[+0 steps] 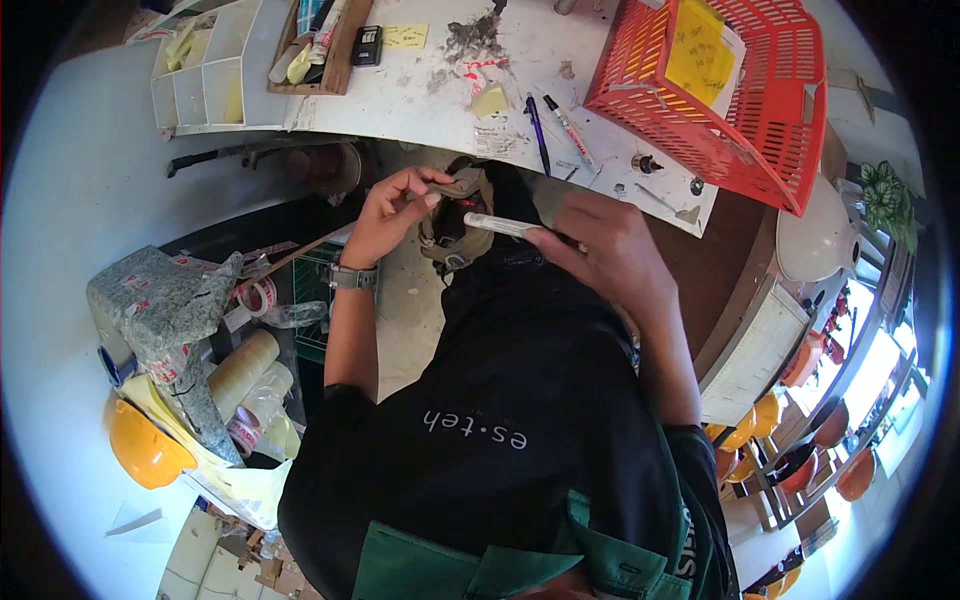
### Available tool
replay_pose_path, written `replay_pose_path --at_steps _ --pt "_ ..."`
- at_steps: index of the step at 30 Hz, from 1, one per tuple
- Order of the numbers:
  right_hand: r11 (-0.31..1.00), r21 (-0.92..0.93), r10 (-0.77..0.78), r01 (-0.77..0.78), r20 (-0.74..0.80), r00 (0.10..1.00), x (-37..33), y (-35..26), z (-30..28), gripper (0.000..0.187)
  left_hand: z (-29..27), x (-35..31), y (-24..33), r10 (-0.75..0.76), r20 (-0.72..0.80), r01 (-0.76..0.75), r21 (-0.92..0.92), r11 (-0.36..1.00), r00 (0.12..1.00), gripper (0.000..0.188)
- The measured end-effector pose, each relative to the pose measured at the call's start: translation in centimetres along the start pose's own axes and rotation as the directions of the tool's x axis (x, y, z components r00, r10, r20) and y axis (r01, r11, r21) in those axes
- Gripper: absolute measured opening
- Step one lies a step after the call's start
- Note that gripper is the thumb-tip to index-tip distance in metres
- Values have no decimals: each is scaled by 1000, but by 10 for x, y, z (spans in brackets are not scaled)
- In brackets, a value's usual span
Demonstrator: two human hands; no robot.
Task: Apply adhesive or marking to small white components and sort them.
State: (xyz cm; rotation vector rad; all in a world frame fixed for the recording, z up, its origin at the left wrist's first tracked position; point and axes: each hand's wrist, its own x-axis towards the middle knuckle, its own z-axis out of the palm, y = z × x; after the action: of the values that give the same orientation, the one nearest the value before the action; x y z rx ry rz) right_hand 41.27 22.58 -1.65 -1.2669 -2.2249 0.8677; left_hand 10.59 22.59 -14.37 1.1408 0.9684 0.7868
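Close to the table's front edge, my left hand (393, 212) is closed in a pinch on the upper rim of a small tan fabric pouch (468, 243). The pouch has straps and a metal-looking buckle. Its mouth gapes and something red shows inside. My right hand (612, 243) grips a slim white pen-like stick (497, 224), whose far end points left over the pouch's opening. Its exact kind I cannot make out. Both hands are in front of my dark clothing, just above my lap.
On the white table (420, 100) lie a purple pen (538, 134), a marker (570, 132) and yellow notes. A red basket (715, 110) stands at the right, a wooden tray (320, 50) at the back left. Left of me are tape rolls, grey wrapping (165, 300) and a yellow helmet (150, 445).
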Motion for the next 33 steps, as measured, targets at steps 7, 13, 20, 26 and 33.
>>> replay_pose_path --at_steps 7,13,20,26,33 --pt "979 -163 -91 119 165 982 29 14 93 32 8 21 -1 -4 67 -2 88 996 998 14" --pt "997 -42 -38 61 417 908 17 49 139 32 7 16 -52 -184 -132 138 -303 943 974 14" --pt "882 413 79 -229 349 934 -5 103 121 32 29 -89 -237 -391 -193 436 414 799 900 52" --pt "113 830 912 -546 131 388 -206 179 135 36 24 -112 -235 -420 -215 468 286 836 882 52" --pt "84 863 986 -498 1 167 -283 162 169 37 21 -113 -228 -431 -182 462 203 863 884 52"
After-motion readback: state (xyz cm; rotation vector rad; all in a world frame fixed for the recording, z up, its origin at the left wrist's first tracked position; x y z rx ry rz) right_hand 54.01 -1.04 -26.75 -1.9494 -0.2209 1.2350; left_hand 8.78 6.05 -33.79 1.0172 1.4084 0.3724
